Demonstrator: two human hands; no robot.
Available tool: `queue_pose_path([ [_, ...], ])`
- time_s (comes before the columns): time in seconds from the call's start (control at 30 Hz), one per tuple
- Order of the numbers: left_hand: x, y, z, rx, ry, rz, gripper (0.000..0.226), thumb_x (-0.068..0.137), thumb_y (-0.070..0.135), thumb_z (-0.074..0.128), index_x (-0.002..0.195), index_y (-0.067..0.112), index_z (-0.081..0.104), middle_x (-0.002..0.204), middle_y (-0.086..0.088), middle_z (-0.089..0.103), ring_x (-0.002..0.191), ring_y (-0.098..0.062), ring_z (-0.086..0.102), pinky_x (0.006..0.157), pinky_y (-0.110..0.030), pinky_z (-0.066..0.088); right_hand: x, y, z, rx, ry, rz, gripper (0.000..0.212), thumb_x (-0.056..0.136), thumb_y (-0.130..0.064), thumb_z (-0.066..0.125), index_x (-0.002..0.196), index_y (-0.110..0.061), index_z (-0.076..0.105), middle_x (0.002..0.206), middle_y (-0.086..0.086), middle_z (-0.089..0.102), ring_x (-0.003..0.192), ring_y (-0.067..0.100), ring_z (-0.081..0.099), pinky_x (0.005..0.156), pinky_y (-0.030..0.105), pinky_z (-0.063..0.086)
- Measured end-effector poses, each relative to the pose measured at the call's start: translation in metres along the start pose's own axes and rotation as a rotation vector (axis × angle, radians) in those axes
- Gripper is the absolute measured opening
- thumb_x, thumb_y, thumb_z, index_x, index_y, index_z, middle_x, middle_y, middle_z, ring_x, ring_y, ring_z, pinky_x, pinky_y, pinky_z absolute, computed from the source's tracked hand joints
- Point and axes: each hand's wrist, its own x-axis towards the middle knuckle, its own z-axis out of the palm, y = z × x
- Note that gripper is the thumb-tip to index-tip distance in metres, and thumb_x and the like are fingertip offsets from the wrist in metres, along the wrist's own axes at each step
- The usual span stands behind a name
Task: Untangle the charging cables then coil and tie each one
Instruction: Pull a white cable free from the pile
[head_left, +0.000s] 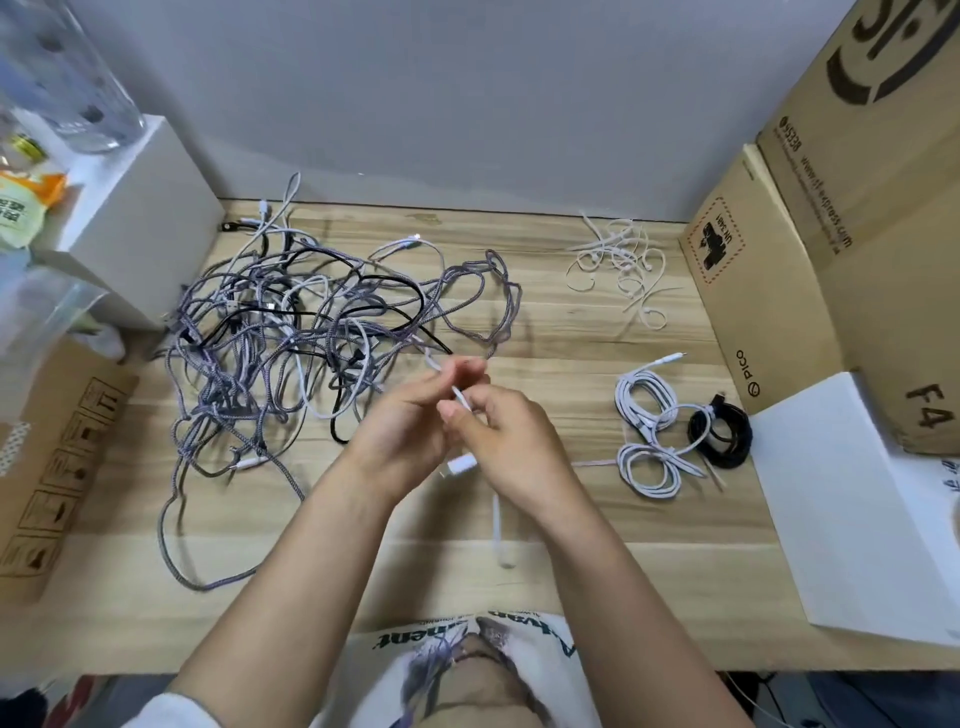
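A big tangle of braided grey, white and black charging cables (311, 332) covers the left half of the wooden table (571, 519). My left hand (410, 426) and my right hand (498, 431) meet at the table's middle, both pinching one thin white cable (458, 394) that runs back toward the tangle. A white plug (460, 464) sticks out below my hands. At the right lie two coiled white cables (647, 410) (649, 467) and a coiled black cable (719, 431). A heap of white cable ties (618, 265) sits at the back right.
Cardboard boxes (831, 234) wall off the right side, with a white box (857, 499) in front of them. A white box (130, 223) and a flat cardboard box (57, 467) stand at the left. One loose white tie (498, 525) lies near the table's front.
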Motion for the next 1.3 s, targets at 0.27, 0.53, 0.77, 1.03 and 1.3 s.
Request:
queue_pose_path([
  [0.27, 0.034, 0.033, -0.054, -0.37, 0.297, -0.045, 0.034, 0.094, 0.018, 0.041, 0.064, 0.012, 0.056, 0.053, 0.0, 0.062, 0.044, -0.013, 0.059, 0.051, -0.024, 0.053, -0.037, -0.036, -0.054, 0.447, -0.003, -0.164, 0.022, 0.079, -0.024, 0.069, 0.059, -0.016, 0.068, 0.054, -0.005, 0.06, 0.047, -0.002, 0.045, 0.047, 0.026, 0.049],
  [0.53, 0.035, 0.038, -0.062, -0.381, 0.367, 0.008, 0.029, 0.095, 0.028, 0.045, 0.069, 0.019, 0.055, 0.053, 0.005, 0.063, 0.049, -0.006, 0.063, 0.05, -0.019, 0.052, -0.051, -0.044, -0.086, 0.749, 0.097, -0.287, 0.016, 0.071, -0.028, 0.065, 0.055, -0.023, 0.067, 0.053, -0.01, 0.058, 0.046, 0.002, 0.035, 0.047, 0.011, 0.031],
  [0.77, -0.002, 0.019, -0.004, 0.021, -0.15, 0.052, 0.037, 0.047, 0.038, 0.09, 0.077, 0.025, 0.074, 0.091, 0.005, 0.071, 0.088, -0.009, 0.066, 0.071, -0.023, 0.053, -0.012, -0.022, -0.035, 0.573, 0.092, 0.037, 0.016, 0.084, -0.028, 0.064, 0.083, -0.012, 0.062, 0.056, -0.01, 0.057, 0.049, 0.0, 0.048, 0.051, 0.014, 0.038],
  [1.03, -0.022, -0.016, 0.007, 0.115, -0.219, 0.029, 0.032, 0.066, 0.039, 0.072, 0.095, 0.025, 0.075, 0.081, 0.005, 0.068, 0.077, -0.005, 0.062, 0.077, -0.024, 0.051, -0.009, -0.025, -0.016, 0.883, 0.164, 0.163, 0.027, 0.095, -0.017, 0.051, 0.072, -0.011, 0.064, 0.076, -0.002, 0.067, 0.05, 0.002, 0.053, 0.046, 0.01, 0.037],
  [1.3, 0.014, 0.015, -0.034, -0.42, 0.277, -0.168, 0.023, 0.089, 0.017, 0.051, 0.066, 0.019, 0.054, 0.066, 0.002, 0.063, 0.052, -0.012, 0.064, 0.061, -0.021, 0.049, -0.018, -0.026, -0.039, 1.024, 0.279, 0.052, 0.032, 0.086, -0.027, 0.049, 0.065, -0.005, 0.058, 0.04, -0.011, 0.037, 0.037, -0.001, 0.028, 0.04, 0.009, 0.022],
])
